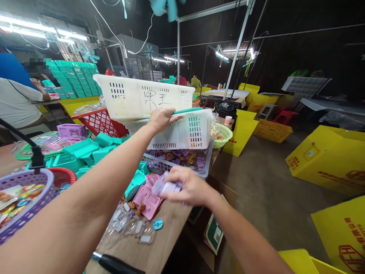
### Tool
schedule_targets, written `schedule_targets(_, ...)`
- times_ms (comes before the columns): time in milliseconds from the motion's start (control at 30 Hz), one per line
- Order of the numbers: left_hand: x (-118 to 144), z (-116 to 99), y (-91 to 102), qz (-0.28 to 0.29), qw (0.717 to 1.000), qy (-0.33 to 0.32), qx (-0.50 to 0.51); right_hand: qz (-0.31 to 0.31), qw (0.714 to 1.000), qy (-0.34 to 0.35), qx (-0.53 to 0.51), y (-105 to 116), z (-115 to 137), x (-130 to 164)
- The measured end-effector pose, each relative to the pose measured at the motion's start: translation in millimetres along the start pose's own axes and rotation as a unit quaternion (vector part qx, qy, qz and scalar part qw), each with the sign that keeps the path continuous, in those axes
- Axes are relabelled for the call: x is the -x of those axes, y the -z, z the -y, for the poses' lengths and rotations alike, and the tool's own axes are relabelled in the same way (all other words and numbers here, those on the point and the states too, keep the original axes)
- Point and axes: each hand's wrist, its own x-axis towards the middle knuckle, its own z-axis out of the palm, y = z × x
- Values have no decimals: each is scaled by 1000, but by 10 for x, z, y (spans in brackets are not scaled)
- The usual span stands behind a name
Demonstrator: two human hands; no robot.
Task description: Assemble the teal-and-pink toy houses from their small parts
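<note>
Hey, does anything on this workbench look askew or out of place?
Yes: the upper white basket sits askew above the lower white basket, not lined up with it. The red lattice basket behind the teal trays also looks tilted rather than flat.

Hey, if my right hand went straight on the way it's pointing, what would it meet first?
Probably the pink plastic piece, just past the purple parts your right hand holds. Depth is unclear, though, so it might pass above.
</note>
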Motion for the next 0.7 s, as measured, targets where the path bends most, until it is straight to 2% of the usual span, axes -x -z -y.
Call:
schedule_targets(100, 239, 8, -90, 3, 999, -40, -24, 45, 998, 32, 22, -643, 0, 254)
schedule_targets(200, 562, -10, -195, 18, 994, -95, -45, 48, 996, 2, 79, -1149, -136, 435)
schedule_targets(333, 929, -87, -277, 72, 989, -117, -49, 60, 982, -56, 169, -1458, -157, 532)
schedule_targets(433, 1085, -141, -239, 109, 983, -138, -59, 95, 967, -59, 229, -1629, -92, 468)
schedule_targets(500, 1182, -180, -125, 134, 979, -135, -76, 92, 964, -52, 245, -1755, -62, 388)
schedule_targets(567, 1322, -237, 93, 147, 978, -111, -99, 85, 969, -34, 231, -1853, -60, 303)
schedule_targets(633, 1539, -312, 433, 147, 979, -70, -124, 81, 982, 5, 171, -1893, -97, 228)
schedule_targets(700, 1855, -393, 889, 152, 979, -13, -138, 66, 994, 48, 73, -1871, -172, 176)
